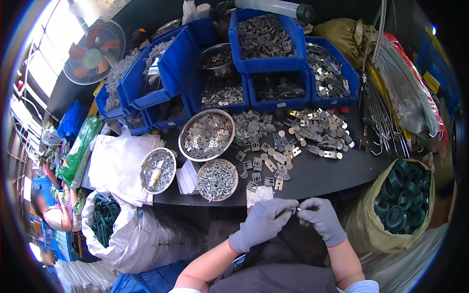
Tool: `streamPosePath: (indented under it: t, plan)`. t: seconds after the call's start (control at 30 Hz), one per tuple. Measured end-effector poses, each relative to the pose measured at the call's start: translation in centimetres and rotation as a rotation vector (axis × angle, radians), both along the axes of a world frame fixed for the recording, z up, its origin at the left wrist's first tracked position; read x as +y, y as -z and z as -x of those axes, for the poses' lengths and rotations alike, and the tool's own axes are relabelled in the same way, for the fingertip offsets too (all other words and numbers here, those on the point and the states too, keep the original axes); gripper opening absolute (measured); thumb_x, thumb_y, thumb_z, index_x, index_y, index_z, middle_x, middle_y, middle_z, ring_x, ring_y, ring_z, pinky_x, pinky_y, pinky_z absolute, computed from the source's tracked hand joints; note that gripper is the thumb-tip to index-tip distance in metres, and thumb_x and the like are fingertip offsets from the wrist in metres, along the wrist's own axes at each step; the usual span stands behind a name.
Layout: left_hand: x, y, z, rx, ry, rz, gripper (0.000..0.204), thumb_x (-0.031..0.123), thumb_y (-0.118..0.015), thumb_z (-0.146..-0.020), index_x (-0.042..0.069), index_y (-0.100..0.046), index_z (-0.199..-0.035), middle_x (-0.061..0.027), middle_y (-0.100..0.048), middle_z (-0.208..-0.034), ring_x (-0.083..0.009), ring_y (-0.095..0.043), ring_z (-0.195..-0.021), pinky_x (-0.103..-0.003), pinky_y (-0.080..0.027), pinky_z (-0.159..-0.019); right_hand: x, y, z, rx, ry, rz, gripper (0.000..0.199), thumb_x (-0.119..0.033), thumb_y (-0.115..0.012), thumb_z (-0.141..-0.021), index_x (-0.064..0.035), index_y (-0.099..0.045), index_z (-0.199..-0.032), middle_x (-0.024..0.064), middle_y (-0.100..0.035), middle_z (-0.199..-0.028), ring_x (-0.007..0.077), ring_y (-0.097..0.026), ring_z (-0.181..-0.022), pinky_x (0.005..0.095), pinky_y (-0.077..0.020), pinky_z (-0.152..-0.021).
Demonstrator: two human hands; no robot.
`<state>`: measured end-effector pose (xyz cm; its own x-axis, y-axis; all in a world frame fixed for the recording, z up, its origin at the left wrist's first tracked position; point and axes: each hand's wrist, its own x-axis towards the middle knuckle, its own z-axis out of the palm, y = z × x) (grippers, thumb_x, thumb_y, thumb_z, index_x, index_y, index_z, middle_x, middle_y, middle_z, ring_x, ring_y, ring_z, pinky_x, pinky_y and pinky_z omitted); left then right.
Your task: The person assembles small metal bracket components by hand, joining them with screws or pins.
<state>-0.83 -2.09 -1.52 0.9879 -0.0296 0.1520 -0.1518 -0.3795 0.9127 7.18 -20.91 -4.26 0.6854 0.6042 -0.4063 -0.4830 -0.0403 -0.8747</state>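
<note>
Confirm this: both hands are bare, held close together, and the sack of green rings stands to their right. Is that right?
Not quite: the hands aren't bare. The head view shows the left hand and right hand both gloved in grey. They are held close together, and the sack of green rings stands to their right.

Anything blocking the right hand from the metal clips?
Nothing visible: only dark tabletop lies between the right hand and the pile of metal clips. The pale square piece by the left hand sits left of that path.
</note>
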Motion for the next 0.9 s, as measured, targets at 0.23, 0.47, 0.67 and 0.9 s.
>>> streamPosePath:
  t: [0.23,0.47,0.67,0.9]
  plan:
    - [2.8,0.7,-1.3,-0.020,-0.357,-0.919,0.035,0.014,-0.061,-0.080,0.011,-0.058,-0.115,-0.0076,-0.063,-0.097,-0.0253,-0.062,-0.079,-0.036,-0.049,-0.067,1.8,0.6,-9.4,-0.431,0.513,0.063,0.013,-0.014,-0.066,-0.083,-0.0012,-0.067,-0.088,0.0006,-0.061,-0.068,0.0066,-0.055,-0.055,0.0199,-0.0397,-0.049]
    - [4.1,2.9,-3.6,0.211,-0.132,-1.504,0.032,0.018,-0.062,-0.076,0.009,-0.059,-0.107,-0.0021,-0.061,-0.102,-0.0204,-0.057,-0.092,-0.033,-0.045,-0.071,2.1,2.7,-17.2,-1.124,0.670,0.686,0.021,-0.020,-0.067,-0.081,-0.0060,-0.070,-0.097,0.0114,-0.069,-0.087,0.0255,-0.067,-0.076,0.0367,-0.0503,-0.071]
    - [4.7,2.2,-4.2,0.152,-0.166,-1.403,0.022,0.017,-0.060,-0.081,0.007,-0.061,-0.101,-0.0056,-0.062,-0.092,-0.0208,-0.060,-0.086,-0.035,-0.047,-0.067,5.7,2.3,-9.7,-1.396,0.251,0.457,0.020,-0.023,-0.064,-0.082,-0.0098,-0.068,-0.097,0.0101,-0.063,-0.087,0.0280,-0.064,-0.082,0.0389,-0.0498,-0.070]
    - [4.4,0.8,-3.6,0.122,-0.382,0.164,0.038,0.012,-0.058,-0.082,-0.003,-0.054,-0.117,-0.0061,-0.064,-0.087,-0.0125,-0.056,-0.069,-0.024,-0.045,-0.061,9.5,2.4,-10.7,-1.333,0.105,0.670,0.025,-0.028,-0.065,-0.080,-0.0128,-0.067,-0.100,0.0090,-0.062,-0.091,0.0258,-0.063,-0.086,0.0405,-0.0496,-0.072]
